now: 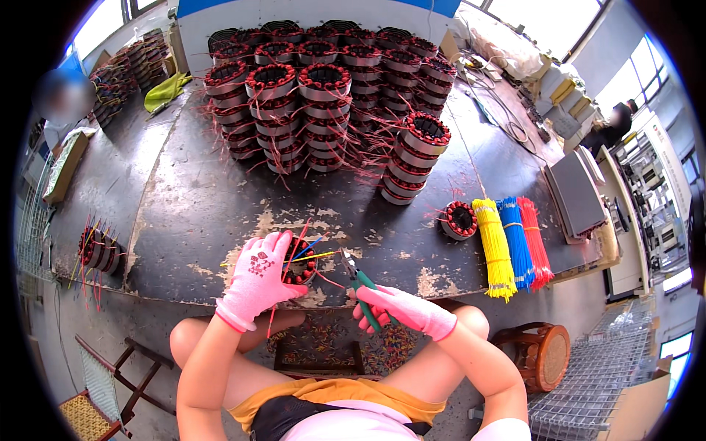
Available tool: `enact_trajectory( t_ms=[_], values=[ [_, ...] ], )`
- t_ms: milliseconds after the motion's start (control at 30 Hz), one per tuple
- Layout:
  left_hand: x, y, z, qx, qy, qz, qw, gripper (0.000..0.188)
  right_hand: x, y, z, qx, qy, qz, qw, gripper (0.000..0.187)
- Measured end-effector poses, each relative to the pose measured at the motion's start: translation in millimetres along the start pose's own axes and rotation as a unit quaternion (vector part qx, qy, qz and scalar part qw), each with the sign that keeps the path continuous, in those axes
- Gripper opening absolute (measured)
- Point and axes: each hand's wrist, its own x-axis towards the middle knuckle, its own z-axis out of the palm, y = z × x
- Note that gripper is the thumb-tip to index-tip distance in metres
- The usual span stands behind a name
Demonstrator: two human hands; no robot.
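Loosely half-open, my left hand rests against a wound motor stator; my right hand grips green-handled cutters.

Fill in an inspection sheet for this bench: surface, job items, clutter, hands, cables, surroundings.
Surface: dark tabletop, finish worn in patches.
Job items: wound stator at the front edge; stator stacks behind; yellow wire bundle, blue wire bundle and red wire bundle at right.
Clutter: coloured wire scraps on the floor.
Hands: pink-gloved; left hand against the wound stator, right hand gripping green-handled cutters.
Cables: loose cable, back right.
Surroundings: brown drum stool, right.
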Motion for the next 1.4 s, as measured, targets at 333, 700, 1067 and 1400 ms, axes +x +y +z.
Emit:
enact_trajectory(
  t_ms=[333,700,1067,1400],
  values=[
    [-0.9,-3.8,4.1,-0.001,0.008,0.003,1.000,0.101,0.7,-8.8,7.4,-0.022,0.064,-0.025,0.997,0.044],
    [-3.2,18.8,16.9,0.053,0.057,-0.163,0.984,0.102,-4.2,16.5,-8.1,0.158,-0.066,-0.001,0.985,0.061],
    [-2.2,23.0,17.3,0.062,0.064,-0.167,0.982,0.103,4.6,11.9,4.1,0.106,-0.054,-0.003,0.993,0.064],
    [-4.5,18.0,23.6,0.094,0.072,-0.155,0.981,0.105,10.5,-4.8,13.3,0.069,0.006,-0.020,0.997,0.055]
  ],
)
